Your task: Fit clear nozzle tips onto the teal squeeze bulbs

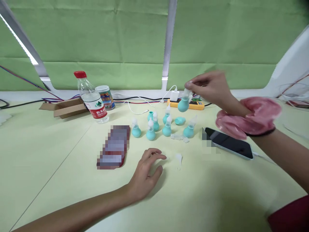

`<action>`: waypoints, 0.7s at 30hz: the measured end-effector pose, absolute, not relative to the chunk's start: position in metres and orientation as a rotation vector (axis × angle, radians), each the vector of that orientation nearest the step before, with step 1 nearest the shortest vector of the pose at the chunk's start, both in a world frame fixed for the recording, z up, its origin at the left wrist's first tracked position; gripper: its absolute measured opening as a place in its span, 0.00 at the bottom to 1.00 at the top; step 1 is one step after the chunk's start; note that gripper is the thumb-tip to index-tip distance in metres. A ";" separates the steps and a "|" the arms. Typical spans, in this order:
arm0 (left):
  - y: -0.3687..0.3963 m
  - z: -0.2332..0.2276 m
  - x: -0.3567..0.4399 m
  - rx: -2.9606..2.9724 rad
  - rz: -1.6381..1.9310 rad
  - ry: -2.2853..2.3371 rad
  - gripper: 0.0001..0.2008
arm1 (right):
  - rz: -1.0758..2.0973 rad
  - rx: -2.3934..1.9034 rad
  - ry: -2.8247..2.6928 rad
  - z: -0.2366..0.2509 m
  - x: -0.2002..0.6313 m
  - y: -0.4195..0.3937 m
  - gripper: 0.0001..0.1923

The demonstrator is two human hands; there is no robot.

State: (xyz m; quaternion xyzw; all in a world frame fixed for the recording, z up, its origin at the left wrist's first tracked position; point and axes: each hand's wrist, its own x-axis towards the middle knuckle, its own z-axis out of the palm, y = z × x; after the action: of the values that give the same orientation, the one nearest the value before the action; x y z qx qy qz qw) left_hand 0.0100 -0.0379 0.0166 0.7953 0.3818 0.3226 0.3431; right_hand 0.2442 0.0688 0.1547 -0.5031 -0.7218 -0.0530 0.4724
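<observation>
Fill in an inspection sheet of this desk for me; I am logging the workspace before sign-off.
Surface: pale yellow table, matte.
Job's things: teal bulb with clear tip held in the air; teal bulbs standing in a cluster; loose clear tip.
Clutter: water bottle, can, cardboard box, phone, pink scrunchie on right wrist.
Grippers: right hand pinches the bulb; left hand rests on the table, empty.
Cables: white cable to charger on yellow power strip.
Surroundings: green blinds.
</observation>
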 end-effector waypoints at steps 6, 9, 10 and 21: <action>-0.037 0.008 0.010 2.201 0.768 1.043 0.20 | 0.113 -1.665 -1.941 0.135 0.265 0.135 0.16; -0.035 0.004 0.009 2.229 0.701 1.042 0.21 | 0.244 -1.692 -1.995 0.115 0.268 0.144 0.22; -0.035 0.003 0.009 2.232 0.698 1.046 0.21 | 0.282 -1.687 -2.012 0.109 0.268 0.145 0.24; -0.026 0.005 0.010 2.159 0.806 1.011 0.15 | 0.339 -1.640 -2.071 0.093 0.276 0.144 0.20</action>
State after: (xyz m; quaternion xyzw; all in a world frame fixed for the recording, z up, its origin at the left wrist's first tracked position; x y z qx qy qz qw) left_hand 0.0096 -0.0264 0.0050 0.8164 0.3824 0.3047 0.3072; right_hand 0.2760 0.1439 0.0930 -0.5982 -0.7555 0.1236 0.2367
